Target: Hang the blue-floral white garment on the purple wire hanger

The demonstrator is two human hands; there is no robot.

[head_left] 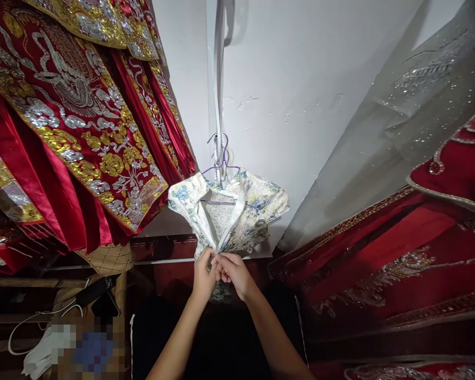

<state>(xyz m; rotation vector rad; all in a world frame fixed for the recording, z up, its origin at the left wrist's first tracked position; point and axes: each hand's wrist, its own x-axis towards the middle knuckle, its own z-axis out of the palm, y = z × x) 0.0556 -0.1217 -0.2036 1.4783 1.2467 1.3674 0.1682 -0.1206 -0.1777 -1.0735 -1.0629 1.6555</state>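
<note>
A cream dress [261,203] with blue flowers and short sleeves hangs from a purple hanger [225,150] in front of me. Its front opening forms a V with white edges that meet at my fingers. My left hand [206,272] pinches the dress at the bottom of the V. Right beside it, my right hand [233,269] is closed on the same spot, fingertips together. Whatever small fastening may be between the fingers is hidden. Lower down, more patterned cloth shows dimly below the hands.
Red robes [75,105] with gold and silver embroidery hang at left. To the right are a sheer sparkly veil [380,132] and red beaded gowns [399,264]. A white strap [217,79] hangs down the wall. A wooden stand [121,295] at lower left holds a white cable [13,332].
</note>
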